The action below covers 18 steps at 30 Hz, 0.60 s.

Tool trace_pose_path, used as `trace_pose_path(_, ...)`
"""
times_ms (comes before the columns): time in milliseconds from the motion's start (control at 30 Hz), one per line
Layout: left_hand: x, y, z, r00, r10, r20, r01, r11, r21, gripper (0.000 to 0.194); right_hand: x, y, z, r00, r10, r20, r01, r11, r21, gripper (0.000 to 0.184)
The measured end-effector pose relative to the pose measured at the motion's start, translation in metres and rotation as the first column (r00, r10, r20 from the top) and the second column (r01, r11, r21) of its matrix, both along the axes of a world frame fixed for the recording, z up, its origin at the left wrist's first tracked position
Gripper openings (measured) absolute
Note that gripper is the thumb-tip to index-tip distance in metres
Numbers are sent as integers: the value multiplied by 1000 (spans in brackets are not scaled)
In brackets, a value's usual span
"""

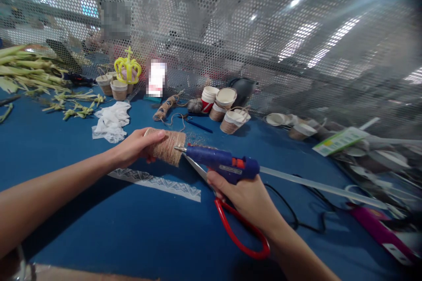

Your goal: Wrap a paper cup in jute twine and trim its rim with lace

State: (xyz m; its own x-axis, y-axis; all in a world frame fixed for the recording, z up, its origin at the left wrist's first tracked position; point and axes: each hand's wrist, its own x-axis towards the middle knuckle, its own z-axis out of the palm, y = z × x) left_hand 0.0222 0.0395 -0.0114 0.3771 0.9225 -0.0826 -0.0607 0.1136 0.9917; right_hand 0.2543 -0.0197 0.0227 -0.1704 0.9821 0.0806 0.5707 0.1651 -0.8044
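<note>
Tan twine-wrapped cylindrical cup [169, 145] is gripped by the left hand [142, 144]; the right hand [244, 194] grips a blue-plastic glue gun [214, 158].

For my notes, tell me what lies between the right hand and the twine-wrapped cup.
In the head view, the glue gun's front and, below it, a scissor blade lie between the right hand and the twine-wrapped cup.

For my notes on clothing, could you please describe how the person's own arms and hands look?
The left hand and right hand wear no gloves, and no ring shows. The left forearm and right forearm are bare, without visible sleeve, watch or bracelet.
</note>
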Motion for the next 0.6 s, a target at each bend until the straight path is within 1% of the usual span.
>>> trace_pose_path(133, -2, 3, 0, 1000, -5, 13, 5, 1000, -15, 54, -1, -1, 1, 998, 23, 57, -25, 999, 36, 31)
trace_pose_path(267, -3, 2, 2, 1000, -3, 25, 3, 1000, -4, 56, 1, -2, 1, 999, 5, 45, -7, 998, 55, 29)
trace_pose_path(367, -2, 0, 5, 1000, -4, 10, 4, 1000, 17, 54, 3, -3, 1, 999, -31, 43, 27, 996, 88, 28)
trace_pose_path(500, -1, -1, 7, 1000, 24, -15, -24, 1000, 12, 50, 3, -3, 1, 996, -73, 59, 62, 984, 167, 22)
trace_pose_path(600, -1, 0, 6, 998, 54, -26, -53, 999, 6, 50, 1, -2, 1, 998, -52, 39, 43, 978, 204, 16)
